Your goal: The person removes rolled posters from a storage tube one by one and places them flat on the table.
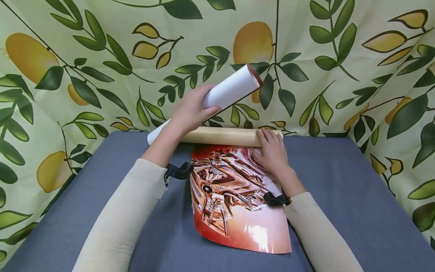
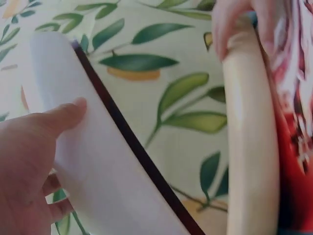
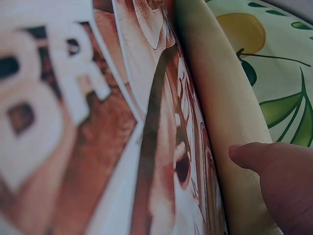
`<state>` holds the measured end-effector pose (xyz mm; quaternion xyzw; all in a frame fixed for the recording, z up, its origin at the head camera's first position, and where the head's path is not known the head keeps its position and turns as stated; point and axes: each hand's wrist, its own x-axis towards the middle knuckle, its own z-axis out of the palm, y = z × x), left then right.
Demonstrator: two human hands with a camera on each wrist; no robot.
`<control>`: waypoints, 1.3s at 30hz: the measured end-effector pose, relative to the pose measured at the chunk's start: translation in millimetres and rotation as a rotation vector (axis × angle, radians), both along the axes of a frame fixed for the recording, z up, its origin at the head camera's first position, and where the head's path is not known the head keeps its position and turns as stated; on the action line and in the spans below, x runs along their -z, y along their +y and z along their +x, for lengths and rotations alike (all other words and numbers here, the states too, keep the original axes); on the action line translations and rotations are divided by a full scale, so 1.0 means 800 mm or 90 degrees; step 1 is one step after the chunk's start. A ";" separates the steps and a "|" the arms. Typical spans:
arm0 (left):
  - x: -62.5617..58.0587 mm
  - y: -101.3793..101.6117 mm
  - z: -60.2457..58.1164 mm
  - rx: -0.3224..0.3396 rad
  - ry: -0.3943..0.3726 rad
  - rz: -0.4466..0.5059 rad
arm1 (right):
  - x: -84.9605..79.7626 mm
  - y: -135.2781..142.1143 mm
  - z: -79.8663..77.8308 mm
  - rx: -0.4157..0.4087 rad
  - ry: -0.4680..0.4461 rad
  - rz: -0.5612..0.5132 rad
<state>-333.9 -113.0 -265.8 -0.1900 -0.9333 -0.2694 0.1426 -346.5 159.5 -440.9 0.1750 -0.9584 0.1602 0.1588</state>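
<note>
My left hand (image 1: 193,109) grips a white rolled-up sheet (image 1: 231,88), raised and slanting up to the right, with a dark strip along its edge and reddish colour inside. In the left wrist view the thumb lies across the white roll (image 2: 93,147). A beige roll (image 1: 224,136) lies crosswise at the back of the table. Around its right end my right hand (image 1: 272,153) curls, fingers over the top and thumb on the near side. Toward me from the beige roll spreads a glossy red-and-white poster (image 1: 238,234) with a motorcycle-like picture; its near left corner curves.
A grey cloth covers the table (image 1: 340,211). Behind it and at both sides hangs a curtain (image 1: 210,34) printed with leaves and yellow fruit. Dark straps (image 1: 178,171) sit on both wrists.
</note>
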 end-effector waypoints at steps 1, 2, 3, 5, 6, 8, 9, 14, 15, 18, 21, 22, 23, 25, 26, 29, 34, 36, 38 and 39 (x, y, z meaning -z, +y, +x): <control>-0.005 0.009 -0.002 0.003 -0.002 -0.016 | 0.000 0.001 -0.001 0.000 0.002 -0.002; -0.010 0.018 -0.004 0.005 -0.006 -0.030 | -0.001 0.001 -0.001 0.001 0.003 -0.003; -0.013 0.027 -0.006 0.009 -0.011 -0.041 | -0.001 0.001 -0.002 0.002 0.004 -0.004; -0.019 0.044 -0.009 0.009 -0.021 -0.062 | 0.000 0.000 -0.003 0.002 0.004 -0.003; -0.021 0.052 -0.011 0.011 -0.026 -0.064 | 0.001 0.000 -0.003 0.002 0.003 -0.003; -0.023 0.067 -0.014 0.012 -0.034 -0.059 | 0.002 -0.001 -0.004 0.003 -0.001 -0.002; -0.023 0.074 -0.016 0.012 -0.035 -0.052 | 0.003 -0.001 -0.004 0.003 -0.003 -0.002; -0.008 0.101 -0.027 0.001 -0.034 0.033 | 0.006 -0.003 -0.004 -0.001 -0.004 -0.006; -0.001 0.106 -0.029 -0.004 -0.039 0.052 | 0.006 -0.004 -0.004 -0.001 -0.005 -0.006; 0.018 0.125 -0.038 -0.029 -0.064 0.079 | 0.008 -0.004 -0.004 0.001 -0.004 -0.009; 0.030 0.146 -0.045 -0.060 -0.059 0.049 | 0.007 -0.004 -0.005 0.002 0.002 -0.013; 0.032 0.152 -0.046 -0.069 -0.054 0.041 | 0.006 -0.004 -0.005 0.002 0.002 -0.015; 0.035 0.157 -0.048 -0.077 -0.047 0.037 | 0.005 -0.004 -0.005 0.000 0.001 -0.018; 0.039 0.165 -0.049 -0.092 -0.037 0.033 | 0.003 -0.005 -0.004 -0.003 -0.003 -0.020; 0.041 0.168 -0.050 -0.095 -0.036 0.037 | 0.003 -0.006 -0.003 -0.004 -0.006 -0.022; 0.048 0.167 -0.047 -0.097 -0.034 0.069 | 0.002 -0.008 0.000 -0.003 -0.012 -0.027; 0.058 0.154 -0.037 -0.067 -0.031 0.169 | 0.004 -0.005 0.006 0.009 0.001 -0.033; 0.060 0.147 -0.033 -0.049 -0.029 0.198 | 0.004 -0.003 0.007 0.013 0.003 -0.030; 0.062 0.140 -0.029 -0.031 -0.021 0.215 | 0.005 -0.001 0.008 0.017 0.001 -0.025; 0.064 0.137 -0.027 -0.025 -0.020 0.221 | 0.004 0.000 0.008 0.017 0.000 -0.023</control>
